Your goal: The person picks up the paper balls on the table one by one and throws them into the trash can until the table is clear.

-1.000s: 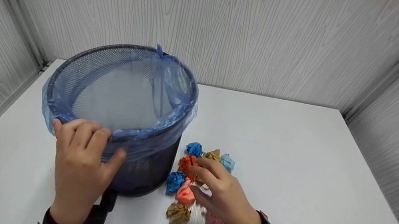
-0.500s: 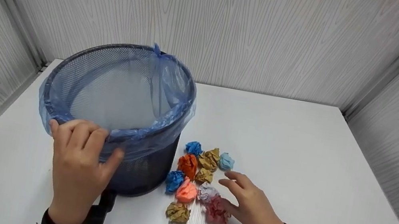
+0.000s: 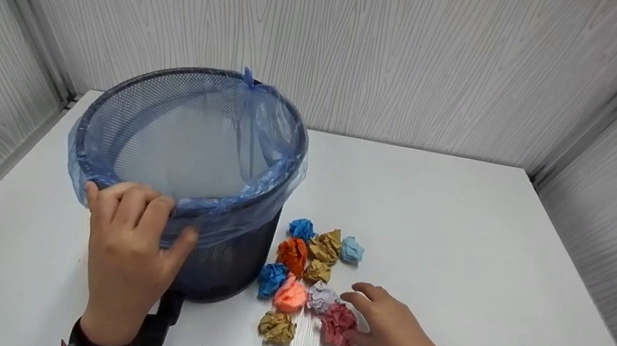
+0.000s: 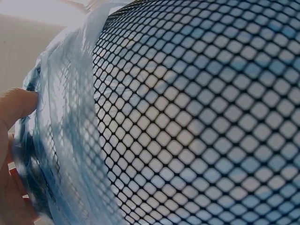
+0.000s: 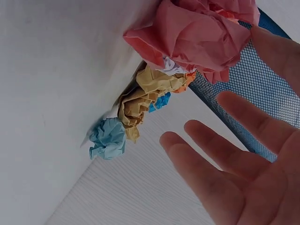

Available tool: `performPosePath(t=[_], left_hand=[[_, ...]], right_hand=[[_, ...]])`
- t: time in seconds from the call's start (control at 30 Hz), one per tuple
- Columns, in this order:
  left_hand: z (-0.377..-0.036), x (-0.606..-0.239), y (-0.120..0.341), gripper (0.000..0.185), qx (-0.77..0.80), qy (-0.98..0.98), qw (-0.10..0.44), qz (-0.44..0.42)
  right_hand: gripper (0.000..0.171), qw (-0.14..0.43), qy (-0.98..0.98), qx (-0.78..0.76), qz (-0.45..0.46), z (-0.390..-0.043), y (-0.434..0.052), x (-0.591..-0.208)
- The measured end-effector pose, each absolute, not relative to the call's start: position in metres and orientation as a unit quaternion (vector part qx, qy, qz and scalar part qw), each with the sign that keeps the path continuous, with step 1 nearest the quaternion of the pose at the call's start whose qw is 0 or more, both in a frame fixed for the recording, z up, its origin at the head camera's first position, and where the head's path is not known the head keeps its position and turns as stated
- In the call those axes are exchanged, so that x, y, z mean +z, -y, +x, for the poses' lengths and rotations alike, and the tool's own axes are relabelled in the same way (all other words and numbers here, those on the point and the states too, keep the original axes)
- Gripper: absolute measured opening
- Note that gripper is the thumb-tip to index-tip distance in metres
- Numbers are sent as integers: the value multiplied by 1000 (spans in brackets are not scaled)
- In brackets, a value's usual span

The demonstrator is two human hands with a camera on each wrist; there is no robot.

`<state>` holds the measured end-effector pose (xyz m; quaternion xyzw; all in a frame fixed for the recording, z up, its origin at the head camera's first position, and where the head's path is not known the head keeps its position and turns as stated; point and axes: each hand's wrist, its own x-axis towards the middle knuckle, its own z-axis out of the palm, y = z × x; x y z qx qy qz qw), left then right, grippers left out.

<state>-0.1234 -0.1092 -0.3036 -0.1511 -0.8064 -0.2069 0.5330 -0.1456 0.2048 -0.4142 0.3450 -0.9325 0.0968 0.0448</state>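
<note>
A black mesh wastebasket (image 3: pixel 223 271), lined with a blue plastic bag (image 3: pixel 224 225), stands left of centre in the head view. My left hand (image 3: pixel 128 256) grips its near rim through the folded-over bag, fingers over the edge and thumb outside. Right of the basket lie several crumpled paper balls: an orange one (image 3: pixel 292 256), a coral one (image 3: pixel 290 295), a pale lilac one (image 3: pixel 321 297) and a dark pink one (image 3: pixel 338 324) among them. Beside the dark pink ball, my right hand (image 3: pixel 392 328) has its fingers spread; the thumb is at the paper, touching or nearly so.
Blue (image 3: pixel 271 279), light blue (image 3: pixel 351 249) and brown (image 3: pixel 277 328) paper balls lie in the same cluster on the white table (image 3: pixel 461 236). Grey wood-grain panels (image 3: pixel 403 57) enclose the back and both sides.
My right hand has moved from above the middle of the paper balls to the right and down, beside the dark pink ball. The left hand stays on the rim.
</note>
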Motion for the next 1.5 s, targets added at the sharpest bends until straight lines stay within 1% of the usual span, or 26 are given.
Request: performPosePath(t=[0.17,0.47,0.93,1.03,1.2,1.5], left_hand=[[-125,-304,109,29,-204,805,536,-151],[-125,-304,109,30,-205,805,536,-150],[-123,-303,109,28,-207,810,528,-151],[-123,-304,109,29,-207,810,527,-152],[-123,-304,109,28,-205,811,526,-152],[-122,-303,109,33,-203,812,527,-151]], right_hand=[[47,35,928,97,357,-146,-204,-418],[49,14,919,100,381,-144,-202,-423],[44,-16,917,117,381,-141,-199,-425],[42,-18,918,126,377,-141,-199,-425],[36,-4,915,134,380,-140,-199,-424],[40,4,918,148,368,-140,-199,-416]])
